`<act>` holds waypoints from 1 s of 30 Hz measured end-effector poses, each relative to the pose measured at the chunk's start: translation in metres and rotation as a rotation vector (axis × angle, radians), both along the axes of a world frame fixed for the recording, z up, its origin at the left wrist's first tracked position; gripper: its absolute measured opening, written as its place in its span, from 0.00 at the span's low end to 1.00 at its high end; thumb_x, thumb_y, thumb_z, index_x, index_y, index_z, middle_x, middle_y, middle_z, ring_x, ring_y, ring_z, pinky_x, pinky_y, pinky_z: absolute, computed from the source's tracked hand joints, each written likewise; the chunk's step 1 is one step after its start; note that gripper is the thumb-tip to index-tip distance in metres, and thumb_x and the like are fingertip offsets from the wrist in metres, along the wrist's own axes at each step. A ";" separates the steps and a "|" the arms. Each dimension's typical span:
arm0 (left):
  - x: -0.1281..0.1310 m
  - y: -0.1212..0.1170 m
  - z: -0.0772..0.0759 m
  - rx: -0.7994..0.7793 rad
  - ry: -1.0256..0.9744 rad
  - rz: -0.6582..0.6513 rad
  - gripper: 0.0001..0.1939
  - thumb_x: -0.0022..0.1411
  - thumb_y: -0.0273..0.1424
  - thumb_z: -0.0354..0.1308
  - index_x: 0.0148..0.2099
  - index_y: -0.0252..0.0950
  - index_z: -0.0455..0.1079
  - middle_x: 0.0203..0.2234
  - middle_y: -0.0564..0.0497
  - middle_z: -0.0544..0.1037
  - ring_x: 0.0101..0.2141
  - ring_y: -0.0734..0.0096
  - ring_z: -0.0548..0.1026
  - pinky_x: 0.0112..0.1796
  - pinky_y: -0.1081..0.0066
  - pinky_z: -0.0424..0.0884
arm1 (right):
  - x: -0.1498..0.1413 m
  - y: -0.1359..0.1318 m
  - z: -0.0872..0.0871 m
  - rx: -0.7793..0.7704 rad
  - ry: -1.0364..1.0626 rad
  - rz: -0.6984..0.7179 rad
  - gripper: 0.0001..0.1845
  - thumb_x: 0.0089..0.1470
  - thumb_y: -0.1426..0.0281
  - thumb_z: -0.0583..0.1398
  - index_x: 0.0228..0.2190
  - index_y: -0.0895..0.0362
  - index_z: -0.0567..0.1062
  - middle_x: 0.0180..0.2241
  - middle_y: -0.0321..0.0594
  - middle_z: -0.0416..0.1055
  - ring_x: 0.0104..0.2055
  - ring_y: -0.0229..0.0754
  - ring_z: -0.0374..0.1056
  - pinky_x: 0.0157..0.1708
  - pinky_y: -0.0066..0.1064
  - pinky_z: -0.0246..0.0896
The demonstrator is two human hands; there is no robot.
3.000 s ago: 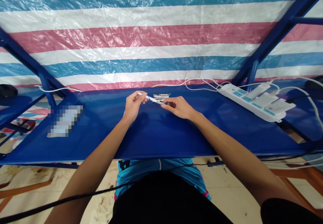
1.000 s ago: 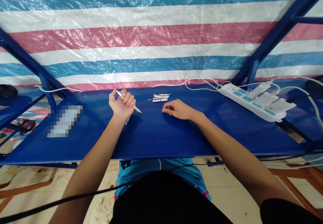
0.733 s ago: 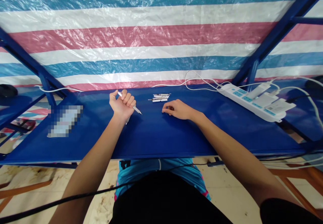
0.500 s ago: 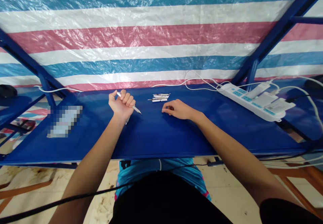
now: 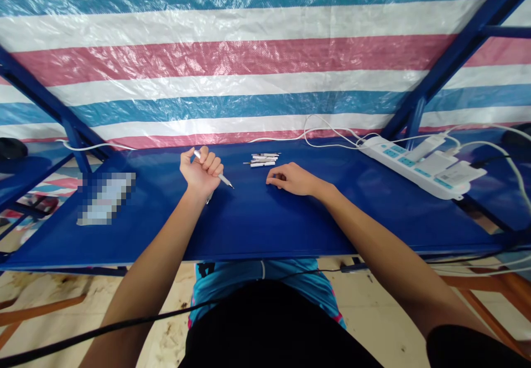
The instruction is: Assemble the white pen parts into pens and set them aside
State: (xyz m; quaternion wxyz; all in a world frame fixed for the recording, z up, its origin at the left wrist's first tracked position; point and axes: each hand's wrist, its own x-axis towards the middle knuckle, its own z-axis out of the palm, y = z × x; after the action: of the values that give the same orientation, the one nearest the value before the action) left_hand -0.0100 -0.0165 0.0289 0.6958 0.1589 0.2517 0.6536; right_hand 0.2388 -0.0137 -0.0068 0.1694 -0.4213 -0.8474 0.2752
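My left hand [image 5: 202, 174] is raised over the blue table, palm up, with its fingers wrapped round a white pen [image 5: 226, 181]. The pen slants through the fist, its pointed tip aimed down to the right. Beside the left wrist, the end of another pen [image 5: 209, 197] shows on the table, the rest of it hidden by the hand. My right hand [image 5: 295, 180] rests on the table, fingers loosely curled in toward the thumb, and nothing shows in them. Just beyond the right fingertips lies a small pile of several white pens [image 5: 264, 160], apart from both hands.
The blue tabletop [image 5: 265, 218] ends at a striped plastic sheet [image 5: 257, 58]. A white power strip [image 5: 409, 166] with plugs and chargers lies on the right, its white cables running along the back. On the left lies a blurred-out flat object [image 5: 107, 197]. Blue metal posts stand at both sides.
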 end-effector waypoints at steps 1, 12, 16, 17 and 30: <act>0.000 0.000 0.000 -0.002 0.003 0.000 0.26 0.73 0.38 0.39 0.21 0.40 0.45 0.13 0.59 0.43 0.12 0.77 0.45 0.13 0.75 0.47 | 0.000 0.000 0.000 0.000 0.001 0.000 0.12 0.65 0.66 0.59 0.34 0.56 0.81 0.23 0.36 0.75 0.27 0.38 0.70 0.35 0.29 0.57; 0.000 0.000 -0.001 -0.020 0.035 -0.011 0.28 0.74 0.43 0.44 0.22 0.40 0.45 0.14 0.60 0.44 0.12 0.79 0.47 0.13 0.76 0.48 | -0.001 -0.001 0.002 -0.015 -0.012 -0.016 0.12 0.65 0.67 0.59 0.33 0.57 0.81 0.23 0.35 0.75 0.26 0.38 0.69 0.36 0.30 0.58; -0.001 0.001 -0.002 -0.016 0.034 -0.010 0.27 0.73 0.41 0.46 0.22 0.39 0.45 0.14 0.60 0.44 0.12 0.79 0.47 0.13 0.75 0.48 | -0.002 -0.002 0.003 -0.011 -0.016 -0.016 0.12 0.65 0.67 0.59 0.33 0.56 0.81 0.23 0.35 0.74 0.26 0.38 0.69 0.36 0.30 0.58; -0.001 0.001 -0.002 -0.015 0.036 -0.010 0.27 0.73 0.41 0.47 0.22 0.39 0.45 0.14 0.60 0.44 0.12 0.79 0.47 0.13 0.75 0.48 | -0.002 -0.002 0.003 -0.011 -0.015 -0.015 0.12 0.65 0.67 0.59 0.33 0.56 0.81 0.23 0.35 0.75 0.27 0.38 0.69 0.36 0.30 0.58; -0.001 0.001 -0.002 -0.008 0.051 -0.017 0.27 0.72 0.41 0.48 0.22 0.39 0.46 0.13 0.60 0.45 0.12 0.79 0.48 0.14 0.76 0.49 | -0.001 -0.001 0.002 -0.023 -0.006 -0.017 0.12 0.65 0.67 0.59 0.34 0.57 0.81 0.24 0.36 0.75 0.28 0.39 0.70 0.36 0.30 0.57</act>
State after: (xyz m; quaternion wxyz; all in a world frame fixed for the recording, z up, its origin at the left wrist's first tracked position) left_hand -0.0106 -0.0160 0.0272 0.6953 0.1750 0.2708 0.6424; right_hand 0.2381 -0.0148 -0.0052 0.1643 -0.4312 -0.8412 0.2820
